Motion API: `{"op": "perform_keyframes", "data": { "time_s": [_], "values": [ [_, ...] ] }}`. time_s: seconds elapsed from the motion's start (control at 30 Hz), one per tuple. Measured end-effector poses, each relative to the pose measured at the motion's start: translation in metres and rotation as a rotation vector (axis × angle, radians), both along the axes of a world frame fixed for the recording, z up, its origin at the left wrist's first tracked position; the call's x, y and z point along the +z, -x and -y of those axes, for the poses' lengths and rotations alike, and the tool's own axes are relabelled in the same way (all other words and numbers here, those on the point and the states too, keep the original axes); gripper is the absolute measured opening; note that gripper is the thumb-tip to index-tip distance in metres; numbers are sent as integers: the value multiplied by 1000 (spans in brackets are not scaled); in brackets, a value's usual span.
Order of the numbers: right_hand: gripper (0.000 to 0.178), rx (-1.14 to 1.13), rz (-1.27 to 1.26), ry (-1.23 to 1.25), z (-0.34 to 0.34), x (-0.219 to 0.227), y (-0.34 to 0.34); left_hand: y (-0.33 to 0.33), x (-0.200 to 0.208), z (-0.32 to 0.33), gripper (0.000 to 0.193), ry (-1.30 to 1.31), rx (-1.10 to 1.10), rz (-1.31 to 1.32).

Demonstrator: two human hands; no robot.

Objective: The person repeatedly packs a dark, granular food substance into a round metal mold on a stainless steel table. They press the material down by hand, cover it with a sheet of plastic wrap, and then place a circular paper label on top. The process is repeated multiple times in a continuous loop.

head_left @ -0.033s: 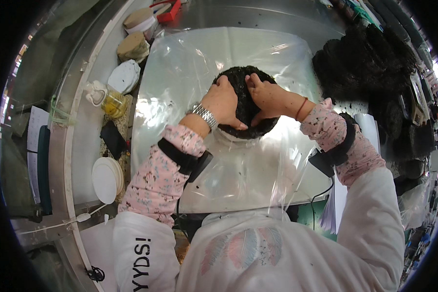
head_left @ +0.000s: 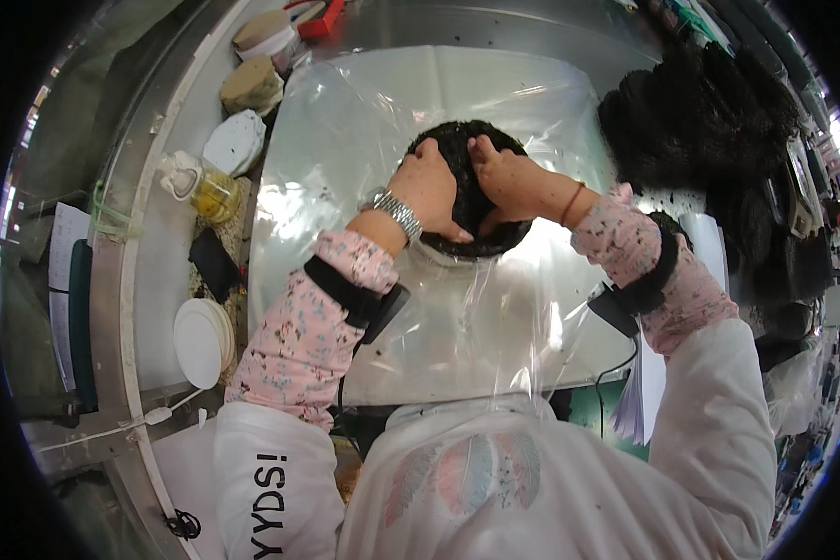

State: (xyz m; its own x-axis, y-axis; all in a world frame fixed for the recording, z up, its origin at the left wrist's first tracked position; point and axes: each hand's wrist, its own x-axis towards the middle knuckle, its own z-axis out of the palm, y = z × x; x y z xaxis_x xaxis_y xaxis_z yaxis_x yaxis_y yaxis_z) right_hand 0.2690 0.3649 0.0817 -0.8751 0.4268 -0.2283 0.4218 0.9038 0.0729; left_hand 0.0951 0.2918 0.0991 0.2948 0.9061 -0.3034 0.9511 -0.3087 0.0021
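Observation:
A round, blackish stack (head_left: 467,175) with rough, flaky edges, much like dried seaweed, stands on the plastic-covered worktop in front of me. Something pale shows under its near edge. My left hand (head_left: 429,194) grips its left side, fingers curled at the far rim and thumb at the near rim. My right hand (head_left: 513,187) holds the right part, with fingertips on top and the thumb bent in toward the near middle. Both hands cover much of the stack, and some fingertips are hidden.
Clear plastic sheeting (head_left: 345,103) spreads over the worktop. Dark, frayed sheets (head_left: 691,121) are piled at the right. Along the left stand a bottle of yellow liquid (head_left: 217,194), white discs (head_left: 201,343), a black flat object (head_left: 215,265) and wrapped bundles (head_left: 252,86). White papers (head_left: 639,392) hang at right.
The whole view has shifted very slightly, so hands and stack appear a little higher. Both hands keep almost the same hold on the stack.

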Motion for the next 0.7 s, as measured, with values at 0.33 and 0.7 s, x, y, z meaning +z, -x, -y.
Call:
{"op": "perform_keyframes", "data": {
  "time_s": [0.33, 0.7],
  "values": [
    [44, -75, 61, 57, -19, -97, 9, -6, -88, -32, 68, 172, 107, -73],
    [31, -128, -238, 91, 82, -93, -53, -32, 34, 101, 68, 114, -37, 1129]
  ]
}}
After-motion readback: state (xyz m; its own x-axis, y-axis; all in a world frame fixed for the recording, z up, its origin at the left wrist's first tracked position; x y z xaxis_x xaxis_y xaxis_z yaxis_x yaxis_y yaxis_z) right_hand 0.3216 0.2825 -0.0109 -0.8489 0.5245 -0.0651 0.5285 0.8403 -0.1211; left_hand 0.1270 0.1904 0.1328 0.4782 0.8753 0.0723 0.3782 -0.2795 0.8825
